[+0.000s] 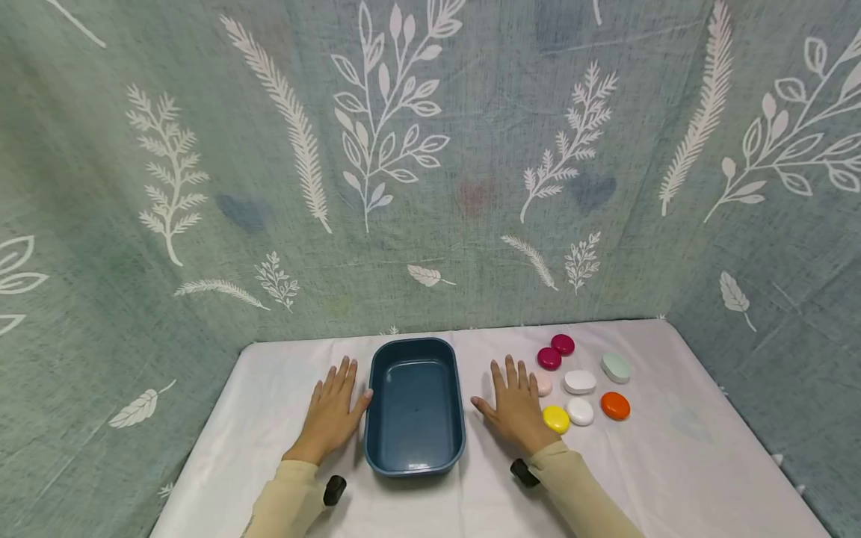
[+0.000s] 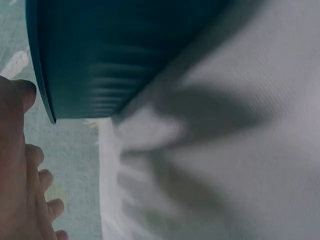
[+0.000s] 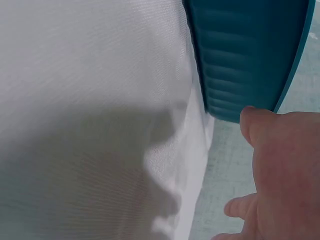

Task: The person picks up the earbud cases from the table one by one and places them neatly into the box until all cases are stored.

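Observation:
A dark blue rectangular plastic tub (image 1: pixel 415 465) sits on the white cloth between my hands, its inside bare. My left hand (image 1: pixel 332 412) is spread palm down at its left side, and the thumb tip overlaps the left rim in the head view. To the right of the tub, my right hand (image 1: pixel 518 409) is also spread, with its thumb a short way from the right rim. Neither hand holds anything. A yellow glossy disc (image 1: pixel 556 419) and a pale pink one (image 1: pixel 543 383) lie beside the right hand, which partly covers the pink one.
Further right lie two dark red discs (image 1: pixel 562 344), a white oval piece (image 1: pixel 580 382), a round white piece (image 1: pixel 580 411), a pale green piece (image 1: pixel 616 368) and an orange disc (image 1: pixel 615 406). A green leaf-patterned curtain (image 1: pixel 430 187) hangs behind the table (image 1: pixel 686 478) and along both sides.

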Tool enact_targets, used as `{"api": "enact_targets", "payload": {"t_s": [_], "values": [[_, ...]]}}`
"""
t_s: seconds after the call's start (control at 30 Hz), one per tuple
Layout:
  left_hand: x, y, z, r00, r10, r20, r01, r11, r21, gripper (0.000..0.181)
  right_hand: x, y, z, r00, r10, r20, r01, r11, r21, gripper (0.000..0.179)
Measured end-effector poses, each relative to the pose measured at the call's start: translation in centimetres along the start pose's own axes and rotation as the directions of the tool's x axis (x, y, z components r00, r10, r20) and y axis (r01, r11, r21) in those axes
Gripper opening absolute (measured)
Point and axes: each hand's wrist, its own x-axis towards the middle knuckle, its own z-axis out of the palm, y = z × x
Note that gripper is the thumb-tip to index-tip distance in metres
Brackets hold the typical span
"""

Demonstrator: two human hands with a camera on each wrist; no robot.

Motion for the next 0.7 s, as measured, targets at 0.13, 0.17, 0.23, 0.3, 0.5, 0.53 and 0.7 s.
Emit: {"api": "enact_targets", "payload": {"t_s": [0.13,0.17,0.23,0.3,0.5,0.53,0.7], "values": [[-0.1,0.7,-0.1,1.000,0.008,0.001,-0.008,0.999,-0.034,0.073,-0.4,0.1,-0.2,1.000,0.013,0.011,-0.013,1.000,0.000,0.082],[-0.1,0.8,-0.1,1.000,0.008,0.000,-0.008,0.999,-0.045,0.072,-0.5,0.1,-0.3,1.000,0.021,0.018,-0.021,1.000,-0.003,0.082],[-0.1,1.0,0.0,1.000,0.007,-0.003,-0.007,0.998,-0.064,0.071,-0.6,0.2,-0.4,0.999,0.036,0.026,-0.036,0.999,-0.007,0.082],[-0.2,1.3,0.1,1.000,0.004,-0.006,-0.005,0.996,-0.092,0.069,-0.8,0.4,-0.6,0.999,0.046,0.028,-0.045,0.999,-0.011,0.082],[-0.6,1.9,0.2,1.000,-0.031,-0.005,0.029,0.971,-0.235,0.067,-1.5,0.9,-0.8,0.999,0.045,-0.017,-0.045,0.999,0.003,0.080],[-0.7,2.1,0.2,0.999,-0.038,-0.008,0.034,0.964,-0.265,0.067,-1.6,1.0,-0.8,0.999,0.049,-0.017,-0.049,0.999,0.006,0.080],[-0.9,2.5,0.3,0.997,-0.055,-0.053,0.028,0.911,-0.412,0.062,-2.3,1.5,-1.0,0.997,0.065,-0.030,-0.064,0.998,0.028,0.079]]}}
